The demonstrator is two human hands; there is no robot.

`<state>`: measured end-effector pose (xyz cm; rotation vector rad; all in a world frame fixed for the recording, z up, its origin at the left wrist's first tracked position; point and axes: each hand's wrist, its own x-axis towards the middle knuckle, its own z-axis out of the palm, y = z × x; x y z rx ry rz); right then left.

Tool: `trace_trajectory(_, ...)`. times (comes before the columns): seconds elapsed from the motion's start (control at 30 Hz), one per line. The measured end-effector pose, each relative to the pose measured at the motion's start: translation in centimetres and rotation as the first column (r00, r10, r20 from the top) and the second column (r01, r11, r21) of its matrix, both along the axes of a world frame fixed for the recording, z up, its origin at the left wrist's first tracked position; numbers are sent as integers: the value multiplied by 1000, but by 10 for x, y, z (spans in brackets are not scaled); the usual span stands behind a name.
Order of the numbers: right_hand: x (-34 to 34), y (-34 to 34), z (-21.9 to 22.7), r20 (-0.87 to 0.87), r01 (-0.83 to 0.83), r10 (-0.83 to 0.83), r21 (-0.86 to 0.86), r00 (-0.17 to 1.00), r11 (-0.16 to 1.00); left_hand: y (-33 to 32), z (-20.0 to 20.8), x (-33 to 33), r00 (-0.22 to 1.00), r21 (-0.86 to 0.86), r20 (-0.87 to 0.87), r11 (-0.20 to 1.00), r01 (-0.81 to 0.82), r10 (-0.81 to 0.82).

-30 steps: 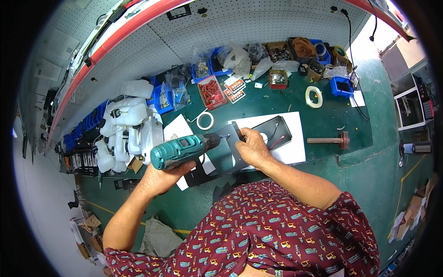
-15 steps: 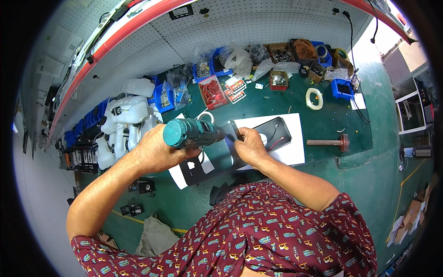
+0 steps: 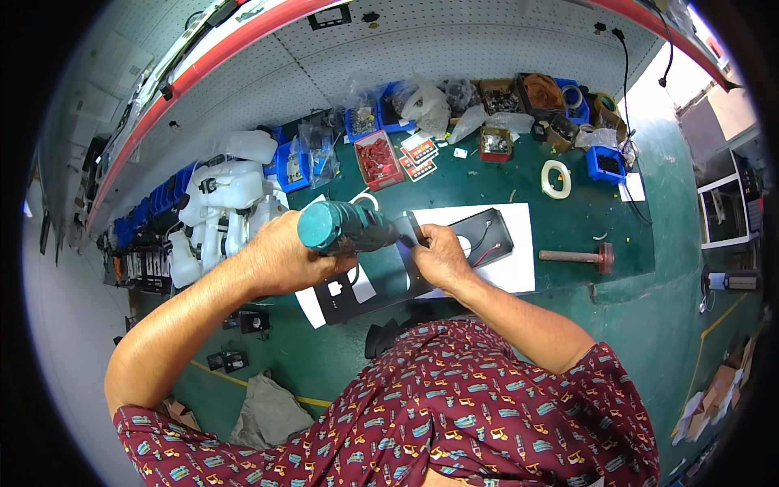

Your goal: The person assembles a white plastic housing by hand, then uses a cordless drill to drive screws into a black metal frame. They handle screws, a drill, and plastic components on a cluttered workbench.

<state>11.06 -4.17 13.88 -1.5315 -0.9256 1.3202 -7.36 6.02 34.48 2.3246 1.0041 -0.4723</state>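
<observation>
In my left hand (image 3: 280, 256) is a teal and black cordless drill (image 3: 345, 227), lying level with its nose pointing right. The nose meets a raised dark part (image 3: 415, 226) of a black panel (image 3: 369, 305); the bit's tip is too small to make out. My right hand (image 3: 442, 256) pinches that raised part between thumb and fingers. The panel has cut-outs on its left end and lies on white sheets (image 3: 521, 260). Beyond my right hand, a black tray-like piece (image 3: 497, 217) carries a black and a red wire.
A hammer (image 3: 576, 256) and a white ring-shaped roll (image 3: 556, 179) lie at the right. Along the back stand a red parts bin (image 3: 378, 159), a blue bin (image 3: 604, 164) and several others. White plastic tanks (image 3: 231, 193) crowd the left. A hanging cord (image 3: 626, 89) reaches the table.
My left forearm and elbow have shifted slightly left and the drill sits slightly higher and further right in view. Both hands keep their holds; the whole view has shifted a little.
</observation>
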Motion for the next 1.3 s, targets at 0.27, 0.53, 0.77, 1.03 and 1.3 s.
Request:
trace_trajectory(0.27,-1,-7,25,-52,39,-43,-84,998,996,-11,-1,-4,908,-344,329,928,-140,258)
trace_trajectory(0.53,23,-6,8,-226,7,-30,-102,974,995,-34,-10,-34,777,-420,403,852,-311,483)
trace_trajectory(0.77,61,-12,-4,-423,93,-122,-89,898,992,-59,-16,-58,696,-472,277,725,-502,663)
trace_trajectory(1.03,74,-20,42,-428,109,-76,54,901,993,-87,-47,-82,544,-584,402,663,-468,737)
trace_trajectory(1.3,65,-25,59,-698,88,-38,36,715,995,-112,-63,-72,349,-705,501,607,-367,792)
